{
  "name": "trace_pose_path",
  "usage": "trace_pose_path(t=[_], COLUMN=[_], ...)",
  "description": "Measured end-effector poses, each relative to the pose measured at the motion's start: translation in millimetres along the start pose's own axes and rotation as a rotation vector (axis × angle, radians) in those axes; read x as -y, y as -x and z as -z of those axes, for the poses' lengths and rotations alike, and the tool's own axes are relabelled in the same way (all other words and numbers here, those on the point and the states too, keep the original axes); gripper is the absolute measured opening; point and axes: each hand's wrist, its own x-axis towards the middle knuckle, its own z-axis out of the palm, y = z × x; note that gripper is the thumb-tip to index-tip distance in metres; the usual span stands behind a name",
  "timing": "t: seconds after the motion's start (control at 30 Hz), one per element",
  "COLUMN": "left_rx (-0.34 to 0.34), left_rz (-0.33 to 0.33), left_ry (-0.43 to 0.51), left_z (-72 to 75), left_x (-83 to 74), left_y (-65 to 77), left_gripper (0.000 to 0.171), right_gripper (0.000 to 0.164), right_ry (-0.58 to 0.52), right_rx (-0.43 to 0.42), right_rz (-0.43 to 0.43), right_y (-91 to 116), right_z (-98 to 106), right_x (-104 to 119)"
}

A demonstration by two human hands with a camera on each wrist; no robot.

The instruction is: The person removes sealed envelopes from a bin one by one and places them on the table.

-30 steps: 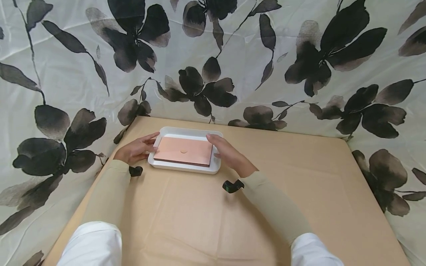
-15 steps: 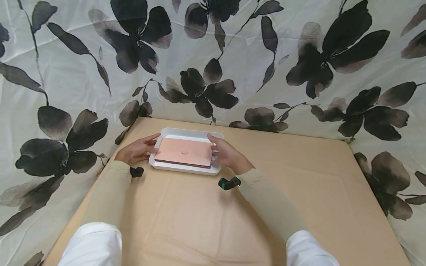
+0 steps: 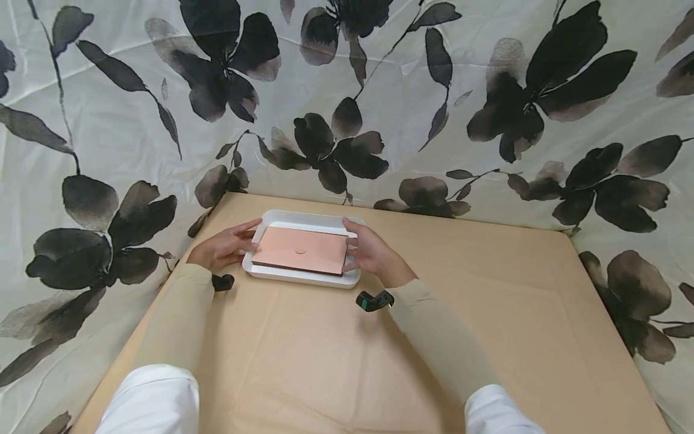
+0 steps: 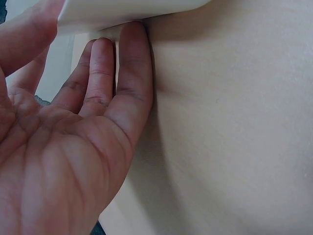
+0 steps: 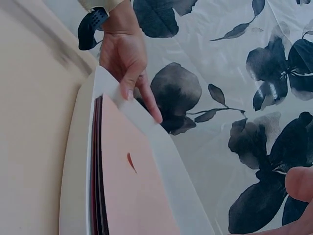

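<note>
A white tray (image 3: 311, 220) lies near the far left of the table. In it is a flat pink envelope-like folder (image 3: 300, 246) with a small curved notch; layered dark edges show in the right wrist view. My left hand (image 3: 219, 247) holds the tray's left end. Its thumb is over the rim, and its fingers (image 4: 134, 73) touch the tray's outer side low down. My right hand (image 3: 376, 253) is at the right end, thumb spread from the fingers, fingertips over the rim beside the folder's right edge. Whether they touch the folder is unclear.
The table (image 3: 423, 361) has a tan covering with faint creases. A white sheet with dark flowers (image 3: 331, 147) hangs behind and beside it. Each wrist wears a small black device, one a dark camera (image 3: 375, 301) at the right wrist.
My right hand has let go of the tray's right rim, and its fingers have shifted inward to the folder's right edge. The left hand, tray and folder stay nearly where they were.
</note>
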Motion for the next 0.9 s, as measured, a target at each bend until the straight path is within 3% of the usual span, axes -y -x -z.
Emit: trace_pose_path(t=[0.9], left_rx=[-0.019], left_rz=[-0.013], left_ry=[-0.031], left_z=[-1.1], left_x=[0.4], left_y=[-0.7], left_gripper=[0.09], right_gripper=[0.075], right_ry=[-0.147], right_rx=[-0.119], right_rz=[0.001], right_y=[3.5], right_z=[6.1], right_x=[5.3])
